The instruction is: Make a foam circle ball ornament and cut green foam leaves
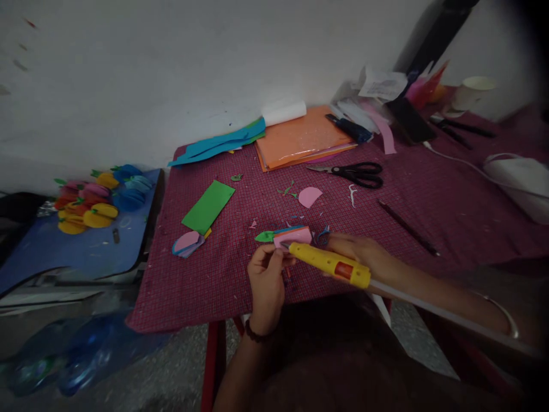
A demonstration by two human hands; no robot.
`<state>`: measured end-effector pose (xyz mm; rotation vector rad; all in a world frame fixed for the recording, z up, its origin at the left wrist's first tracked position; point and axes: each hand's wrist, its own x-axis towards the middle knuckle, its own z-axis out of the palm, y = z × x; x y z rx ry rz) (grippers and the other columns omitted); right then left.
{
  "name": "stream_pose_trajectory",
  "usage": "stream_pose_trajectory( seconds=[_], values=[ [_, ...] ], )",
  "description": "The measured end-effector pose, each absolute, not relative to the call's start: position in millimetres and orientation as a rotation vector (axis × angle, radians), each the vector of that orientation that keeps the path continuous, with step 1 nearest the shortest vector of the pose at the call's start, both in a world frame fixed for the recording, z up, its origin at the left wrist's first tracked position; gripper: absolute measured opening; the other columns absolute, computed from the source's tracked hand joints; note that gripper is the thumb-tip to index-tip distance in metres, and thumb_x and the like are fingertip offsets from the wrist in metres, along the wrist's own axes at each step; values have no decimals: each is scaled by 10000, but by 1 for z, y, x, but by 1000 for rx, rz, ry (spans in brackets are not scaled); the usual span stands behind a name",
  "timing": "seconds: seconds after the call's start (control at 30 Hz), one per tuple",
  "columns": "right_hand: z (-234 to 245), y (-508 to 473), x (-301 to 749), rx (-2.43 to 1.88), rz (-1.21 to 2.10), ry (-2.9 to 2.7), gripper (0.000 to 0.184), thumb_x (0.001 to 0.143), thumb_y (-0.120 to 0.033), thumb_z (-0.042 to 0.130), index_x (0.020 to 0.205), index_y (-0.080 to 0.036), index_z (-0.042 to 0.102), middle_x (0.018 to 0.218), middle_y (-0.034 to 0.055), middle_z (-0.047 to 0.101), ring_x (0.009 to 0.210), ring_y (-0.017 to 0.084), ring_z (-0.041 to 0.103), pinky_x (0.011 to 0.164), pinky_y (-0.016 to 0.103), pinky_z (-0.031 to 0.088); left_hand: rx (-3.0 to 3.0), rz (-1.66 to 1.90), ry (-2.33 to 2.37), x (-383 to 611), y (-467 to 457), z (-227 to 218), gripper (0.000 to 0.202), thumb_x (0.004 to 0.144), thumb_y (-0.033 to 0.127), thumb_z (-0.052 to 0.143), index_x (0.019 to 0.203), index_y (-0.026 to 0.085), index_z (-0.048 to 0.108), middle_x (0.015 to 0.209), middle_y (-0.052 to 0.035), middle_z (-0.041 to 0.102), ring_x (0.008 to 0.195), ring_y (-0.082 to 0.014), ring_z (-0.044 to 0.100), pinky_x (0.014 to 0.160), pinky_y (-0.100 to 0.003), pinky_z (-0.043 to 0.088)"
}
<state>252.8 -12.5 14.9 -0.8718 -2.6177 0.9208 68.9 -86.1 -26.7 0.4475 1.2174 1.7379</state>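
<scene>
Two hands low at the near edge of the table (193, 297): left hand (266, 280) pinching a stack of folded paper pieces (295, 234), right hand (364, 252) closed round a yellow glue gun (330, 264), nozzle at the stack. Probably light, limp, easily creased; best taken by the folded edge, clear of the glue. Further in, green sheet (209, 206), pink half-circle (309, 196), scissors (358, 173); orange sheets (300, 140) at the far edge.

Dim, murky view, dark vignetted corners, soft blur
</scene>
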Motion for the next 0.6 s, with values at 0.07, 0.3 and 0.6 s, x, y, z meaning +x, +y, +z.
stream_pose_trajectory(
  seconds=[0.07, 0.3, 0.6],
  values=[
    [17, -14, 248, -888, 917, -2631, 126, 829, -290, 603, 779, -194, 539, 769, 16, 588, 653, 141, 569, 558, 236, 370, 482, 1730, 1224, 69, -87, -28, 110, 737, 252, 718, 725, 159, 660, 708, -1, 683, 649, -105, 651, 610, -213, 556],
    [17, -15, 257, -990, 895, -2567, 88, 840, -251, 581, 784, -197, 539, 783, 22, 586, 654, 147, 568, 564, 251, 364, 496, 1749, 1261, 69, -88, -30, 122, 749, 262, 717, 727, 156, 660, 671, 9, 675, 606, -98, 650, 604, -205, 550],
    [17, -15, 261, -936, 913, -2598, 106, 879, -258, 521, 797, -194, 538, 801, 30, 581, 667, 147, 564, 580, 261, 372, 422, 1779, 1257, 69, -87, -25, 131, 713, 240, 739, 693, 150, 645, 662, 9, 674, 604, -92, 650, 607, -197, 551]
  ],
)
